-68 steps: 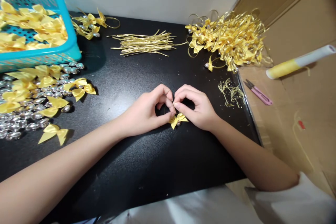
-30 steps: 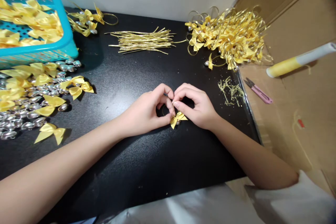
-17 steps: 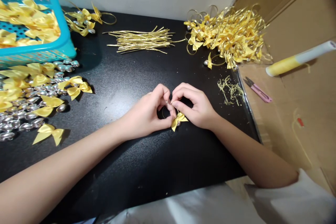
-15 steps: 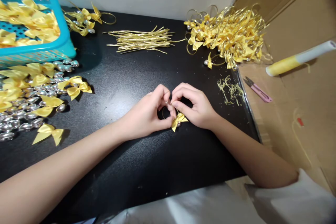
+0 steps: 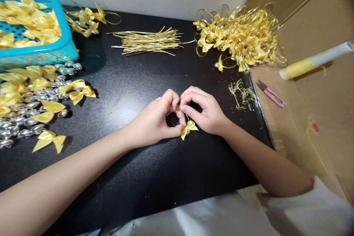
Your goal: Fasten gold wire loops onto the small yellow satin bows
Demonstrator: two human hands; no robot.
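Note:
Both hands meet over the black table, fingertips almost touching. My left hand (image 5: pixel 162 120) is closed, its fingers curled around a thin gold cord loop (image 5: pixel 173 119) that shows in the gap by the thumb. My right hand (image 5: pixel 203 110) pinches the same cord with thumb and index finger; the exact spot under the fingertips is hidden. From the loop hangs a yellow ribbon bow (image 5: pixel 189 128), just below the fingers, with a small silver bead (image 5: pixel 188 132) partly behind it.
Gold cord lengths (image 5: pixel 151 41) lie at the back. Finished bow loops (image 5: pixel 240 38) are heaped back right, cord scraps (image 5: pixel 242 94) and pink thread snips (image 5: pixel 271 94) nearer. A turquoise basket (image 5: pixel 65 49) of bows stands left, with silver beads (image 5: pixel 24 123) and loose bows (image 5: pixel 49 141) before it.
Almost nothing differs; the hands keep the same grip on the cord, and the bow has shifted very slightly. The whole view has moved a touch.

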